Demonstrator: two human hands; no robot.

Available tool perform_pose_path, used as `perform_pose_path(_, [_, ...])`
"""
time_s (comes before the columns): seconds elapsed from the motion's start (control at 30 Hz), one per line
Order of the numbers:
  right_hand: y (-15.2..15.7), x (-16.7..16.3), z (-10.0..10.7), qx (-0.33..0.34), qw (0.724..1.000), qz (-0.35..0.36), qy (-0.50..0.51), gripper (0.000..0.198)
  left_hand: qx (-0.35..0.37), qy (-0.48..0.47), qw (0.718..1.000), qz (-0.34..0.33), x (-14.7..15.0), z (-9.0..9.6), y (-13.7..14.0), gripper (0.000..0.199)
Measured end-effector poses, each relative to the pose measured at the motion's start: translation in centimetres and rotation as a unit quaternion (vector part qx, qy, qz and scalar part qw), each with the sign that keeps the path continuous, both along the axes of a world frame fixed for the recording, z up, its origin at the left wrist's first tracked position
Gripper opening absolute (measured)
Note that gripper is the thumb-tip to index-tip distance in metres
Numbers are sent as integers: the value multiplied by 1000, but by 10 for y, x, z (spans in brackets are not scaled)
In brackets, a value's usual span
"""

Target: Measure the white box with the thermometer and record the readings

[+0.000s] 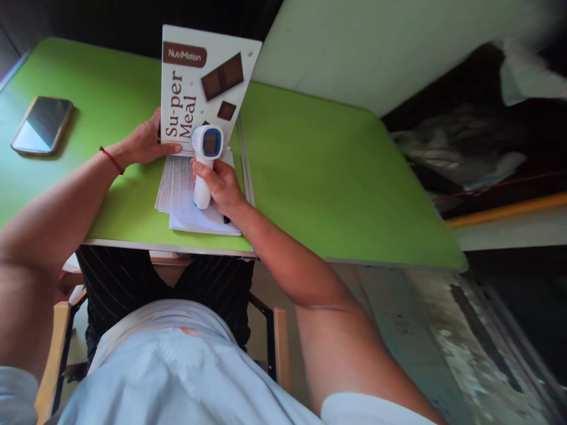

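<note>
My left hand (148, 139) grips the lower left edge of a white box (181, 88), its thumb across the front and its other fingers mostly hidden behind. Brown chocolate pieces and the words "NutriMotion Su-per Meal" are printed on the box, which stands upright. In front of the box's lower right part, my right hand (224, 186) is wrapped round the handle of a white infrared thermometer (204, 156). Its blue-framed screen faces me, and no reading can be made out. Below both hands lie white papers (190, 218), some with printed or written rows.
A phone (43, 125) lies on the green table (336, 171) at the left. A seam crosses the tabletop just right of the papers. Under my right wrist a small black object (227, 219) shows partly. A pale wall (328, 53) rises behind the table, with a dark shelf area at the right.
</note>
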State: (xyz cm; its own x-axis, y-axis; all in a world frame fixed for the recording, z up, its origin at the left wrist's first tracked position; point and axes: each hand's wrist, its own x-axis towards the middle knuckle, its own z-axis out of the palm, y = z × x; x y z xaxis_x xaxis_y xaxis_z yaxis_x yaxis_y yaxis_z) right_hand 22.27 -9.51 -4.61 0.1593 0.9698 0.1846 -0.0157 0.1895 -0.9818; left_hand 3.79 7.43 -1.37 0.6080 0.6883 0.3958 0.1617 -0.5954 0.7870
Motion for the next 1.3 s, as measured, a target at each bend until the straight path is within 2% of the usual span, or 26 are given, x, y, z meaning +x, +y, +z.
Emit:
perform_pose_path(0.1, [-6,-4,4,-20,1000,-9,-1,55,13,26,999,-43,-5,-3,-4,85])
perform_pose_path(0.3, [-22,-13,10,-76,997,-16,16,54,-8,11,1000,-17,-14,-6,-20,85])
perform_pose_path(0.43, [-31,-17,12,-112,993,-16,21,46,-25,43,999,5,-20,-4,-32,84])
perform_pose_path(0.57, [-39,-19,15,-119,992,-21,28,40,-28,46,999,1,-23,0,-42,84])
perform_pose_path(0.73, [-40,-19,16,-134,989,-32,51,42,-25,45,999,0,-25,4,-50,83])
perform_pose_path(0.97, [-41,-19,17,-140,988,-48,52,41,-73,13,997,-25,-26,3,-53,76])
perform_pose_path(1.3, [-43,-19,22,-160,984,-43,62,42,-56,-1,998,-29,-24,4,-55,71])
